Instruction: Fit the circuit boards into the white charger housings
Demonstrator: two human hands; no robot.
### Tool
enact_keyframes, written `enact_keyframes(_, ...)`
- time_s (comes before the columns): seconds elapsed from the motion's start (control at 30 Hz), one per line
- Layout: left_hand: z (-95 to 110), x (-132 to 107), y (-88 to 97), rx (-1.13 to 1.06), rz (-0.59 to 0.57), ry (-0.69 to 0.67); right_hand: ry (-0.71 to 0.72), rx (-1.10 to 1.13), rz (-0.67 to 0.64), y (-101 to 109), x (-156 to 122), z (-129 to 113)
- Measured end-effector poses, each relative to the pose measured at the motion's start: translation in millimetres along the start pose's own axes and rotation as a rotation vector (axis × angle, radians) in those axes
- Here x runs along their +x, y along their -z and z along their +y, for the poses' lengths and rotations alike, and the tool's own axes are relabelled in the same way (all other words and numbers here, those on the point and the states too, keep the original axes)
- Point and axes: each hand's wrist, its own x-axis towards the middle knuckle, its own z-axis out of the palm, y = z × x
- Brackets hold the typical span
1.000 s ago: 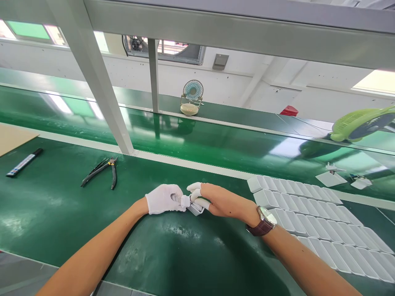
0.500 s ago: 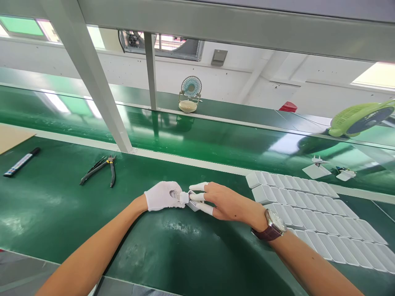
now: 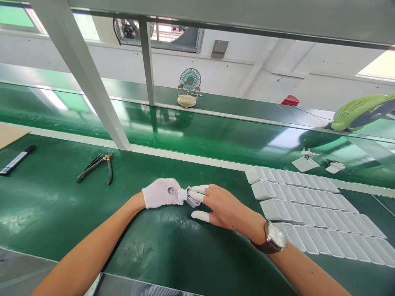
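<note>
My left hand, in a white glove, is closed around a small white plug adapter housing over the green bench. Metal prongs show beside the gloved fingers, and the housing's hollow side faces right. My right hand wears white finger cots and a wristwatch. Its fore and middle fingertips lie at the housing's open side, while the thumb is stretched out below, apart from it. Whatever is inside the housing is mostly hidden by these fingers.
Rows of white plastic cases stand at right. Behind them lie two white covers with plug parts. Black-handled cutters, tweezers and a marker lie at left. A metal post rises from the bench's back edge.
My right thumb has let go of the housing and moved away, opening the hand. The left hand keeps its hold. The whole view has shifted slightly.
</note>
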Motion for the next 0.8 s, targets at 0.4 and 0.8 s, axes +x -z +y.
enact_keyframes(0.4, -0.7, 0.4, 0.4, -0.001, -0.018, 0.024, -0.083, 0.136, 0.176, -21.1, -8.1, -2.3)
enact_keyframes(0.8, -2.9, 0.7, 0.8, -0.023, -0.044, 0.019, -0.132, 0.192, 0.255, -28.1, -5.4, -2.5)
